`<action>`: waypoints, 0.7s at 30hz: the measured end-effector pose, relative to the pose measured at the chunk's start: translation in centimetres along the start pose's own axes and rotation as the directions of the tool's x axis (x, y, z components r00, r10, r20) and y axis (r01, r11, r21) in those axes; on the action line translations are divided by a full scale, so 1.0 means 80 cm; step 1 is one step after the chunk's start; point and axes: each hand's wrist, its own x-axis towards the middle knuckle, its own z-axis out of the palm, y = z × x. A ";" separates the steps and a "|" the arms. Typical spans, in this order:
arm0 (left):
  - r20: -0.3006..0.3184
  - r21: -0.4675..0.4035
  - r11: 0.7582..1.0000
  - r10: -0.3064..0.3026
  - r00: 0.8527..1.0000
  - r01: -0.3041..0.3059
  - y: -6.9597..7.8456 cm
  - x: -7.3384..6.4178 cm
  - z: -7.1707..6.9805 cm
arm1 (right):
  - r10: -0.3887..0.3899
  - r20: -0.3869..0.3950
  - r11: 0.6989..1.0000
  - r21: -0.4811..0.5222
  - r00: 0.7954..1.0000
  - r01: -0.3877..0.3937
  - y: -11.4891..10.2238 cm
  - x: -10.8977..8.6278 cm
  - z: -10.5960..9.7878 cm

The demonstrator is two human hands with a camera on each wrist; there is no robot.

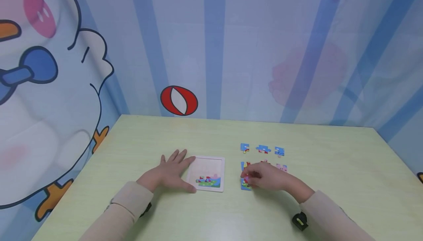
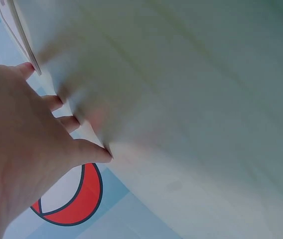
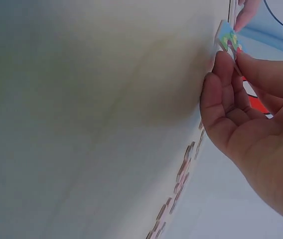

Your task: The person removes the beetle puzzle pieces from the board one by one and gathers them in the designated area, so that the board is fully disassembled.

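A square white puzzle tray (image 1: 223, 173) lies mid-table, with joined jigsaw pieces (image 1: 211, 182) of a green and blue scene along its near side. Spread across the tray's left edge, my left hand (image 1: 173, 173) touches the frame with thumb and index finger; its other fingertips rest on the table in the left wrist view. To the tray's right, my right hand (image 1: 267, 176) pinches a green and blue jigsaw piece (image 1: 245, 185) between thumb and fingers. In the right wrist view this piece (image 3: 226, 36) is tilted up on edge, partly covered by the thumb.
Beyond my right hand, loose jigsaw pieces lie in rows: a blue corner piece (image 1: 244, 147), a blue and red piece (image 1: 263, 148) and another blue one (image 1: 279, 151). A pink piece (image 1: 282, 167) sits nearer, and others are partly hidden by the hand. A printed curtain (image 1: 244, 50) hangs behind the table.
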 end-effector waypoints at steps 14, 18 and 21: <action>0.001 0.002 1.000 -0.002 1.000 0.002 0.000 -0.001 0.000 | -0.040 -0.013 0.991 -0.125 0.999 0.038 0.010 0.003 0.000; 0.002 0.001 1.000 -0.002 1.000 0.002 0.000 -0.001 -0.001 | -0.037 -0.015 0.991 -0.127 0.999 0.035 0.008 0.002 0.000; 0.004 0.003 1.000 -0.003 1.000 0.003 0.001 -0.001 -0.001 | -0.034 -0.020 0.992 -0.125 0.999 0.032 0.005 0.002 -0.002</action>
